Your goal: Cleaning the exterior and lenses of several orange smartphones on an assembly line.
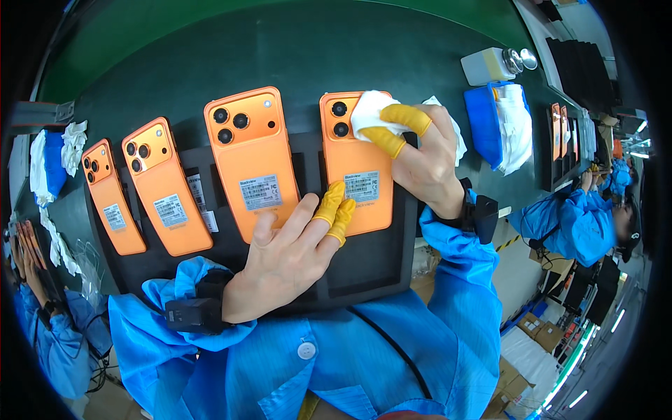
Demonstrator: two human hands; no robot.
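Four orange smartphones lie back up in a slanting row on a black tray. At the rightmost smartphone, my right hand pinches a white wiping cloth between yellow finger cots. The cloth presses on the top of the phone and covers part of its camera block. My left hand, also with yellow cots on two fingers, rests its outstretched fingertips on that phone's lower left side, beside a grey label. Left of it lie a large smartphone, another smartphone and the leftmost smartphone.
On the dark green table, a blue bin of white cloths stands at right, below a white dispenser bottle. Another blue bin with cloths is at left. Co-workers in blue sit at both sides, with a phone tray at far right.
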